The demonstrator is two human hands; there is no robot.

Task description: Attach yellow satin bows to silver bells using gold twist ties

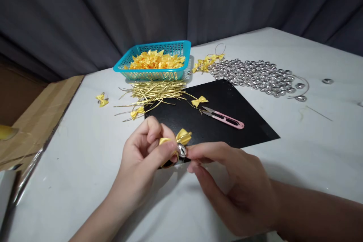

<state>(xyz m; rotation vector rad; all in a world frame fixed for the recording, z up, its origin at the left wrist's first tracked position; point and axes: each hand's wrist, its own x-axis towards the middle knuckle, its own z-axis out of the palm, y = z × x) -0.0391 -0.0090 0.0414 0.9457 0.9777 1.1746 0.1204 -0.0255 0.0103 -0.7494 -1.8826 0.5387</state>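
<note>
Between the thumb and fingers of my left hand [147,149] is a yellow ribbon bow [183,136], held above the front corner of a black mat. A silver jingle bell [181,150] with a dark slot sits against the bow, at the tip of my left thumb. My right hand [229,176] comes in from the right, its index fingertip at the bell's edge. The thumb and fingers of that hand are drawn close together, and whatever is between them is too small to make out. A gold twist tie seems to run through the bow.
On the black mat [178,121] lie pink thread snips [227,118] and a yellow bow [199,101]. Gold twist ties [159,90] lie before a blue basket [153,70] of yellow ribbon bows. Silver bells [255,75] spread at the right. A finished-looking bow [102,100] lies left.
</note>
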